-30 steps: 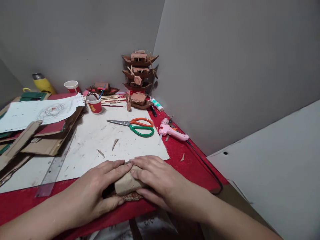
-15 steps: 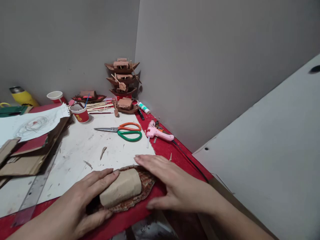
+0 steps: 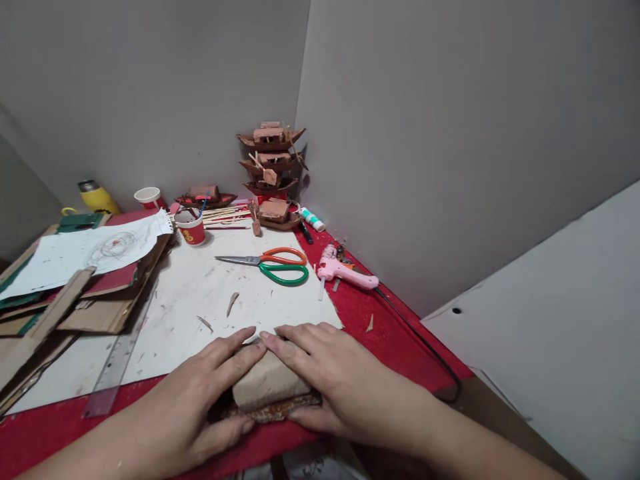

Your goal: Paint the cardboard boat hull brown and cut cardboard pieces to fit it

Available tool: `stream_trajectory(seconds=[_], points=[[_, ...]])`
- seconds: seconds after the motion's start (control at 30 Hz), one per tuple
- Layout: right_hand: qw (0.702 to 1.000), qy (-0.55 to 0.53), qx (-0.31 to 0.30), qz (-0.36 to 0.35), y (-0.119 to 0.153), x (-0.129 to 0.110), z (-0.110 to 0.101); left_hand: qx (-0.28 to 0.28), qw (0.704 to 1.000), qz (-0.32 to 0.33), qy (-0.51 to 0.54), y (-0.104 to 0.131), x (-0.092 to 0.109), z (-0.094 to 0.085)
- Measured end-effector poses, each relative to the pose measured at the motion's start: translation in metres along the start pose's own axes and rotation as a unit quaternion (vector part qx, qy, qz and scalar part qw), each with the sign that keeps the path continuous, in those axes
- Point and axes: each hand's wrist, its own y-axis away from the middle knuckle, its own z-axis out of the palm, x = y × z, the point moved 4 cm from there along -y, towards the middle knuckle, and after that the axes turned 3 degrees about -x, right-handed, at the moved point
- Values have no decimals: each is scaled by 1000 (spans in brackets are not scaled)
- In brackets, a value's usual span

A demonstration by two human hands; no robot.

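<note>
A curved piece of tan cardboard (image 3: 270,381) arches over a reddish-brown model boat hull (image 3: 281,409) at the near edge of the table. My left hand (image 3: 207,393) is closed round the left end, its fingers over the cardboard's top and its thumb low at the front of the hull. From the other side, my right hand (image 3: 333,377) holds the right end, fingers across the top and thumb at the hull's near side. Both ends of the hull are largely covered by my hands.
Beyond lie scissors (image 3: 270,261) on white paper (image 3: 185,300). A pink glue gun (image 3: 345,270) with a black cord is to the right. Finished model boats (image 3: 273,157) are stacked at the corner. Left are a paper cup (image 3: 193,232), a clear ruler (image 3: 115,373) and cardboard sheets (image 3: 103,313).
My right hand has come down and inward from the hull's right end onto the cardboard piece. My left hand stays on its left side. The view has turned left.
</note>
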Motion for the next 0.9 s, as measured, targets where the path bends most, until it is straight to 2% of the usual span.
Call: stream_trajectory(seconds=[0.13, 0.23, 0.3, 0.37, 0.43, 0.53, 0.57, 0.67, 0.8, 0.9], points=[[1000, -14, 13, 9, 2, 1, 4, 0, 998, -24, 50, 4, -2, -1], [999, -22, 39, 27, 3, 5, 4, 52, 988, -61, 134, 7, -11, -16], [995, -33, 85, 39, 2, 9, 0, 128, 962, -92, 222, 6, -19, -32], [985, -57, 156, 55, -2, 14, -8, 212, 918, -105, 318, 4, -27, -45], [966, -92, 228, 84, -9, 18, -17, 263, 876, -102, 391, 0, -31, -50], [933, -158, 294, 132, -24, 16, -24, 255, 845, -87, 462, -11, -26, -40], [925, -181, 304, 138, -30, 13, -25, 223, 841, -66, 489, -16, -20, -34], [910, -233, 318, 131, -47, -1, -27, 208, 813, -20, 543, -26, -3, -25], [906, -246, 326, 108, -61, -22, -26, 269, 760, -27, 591, -27, 6, -27], [920, -242, 290, 101, -67, -34, -23, 311, 727, -36, 611, -22, 2, -30]])
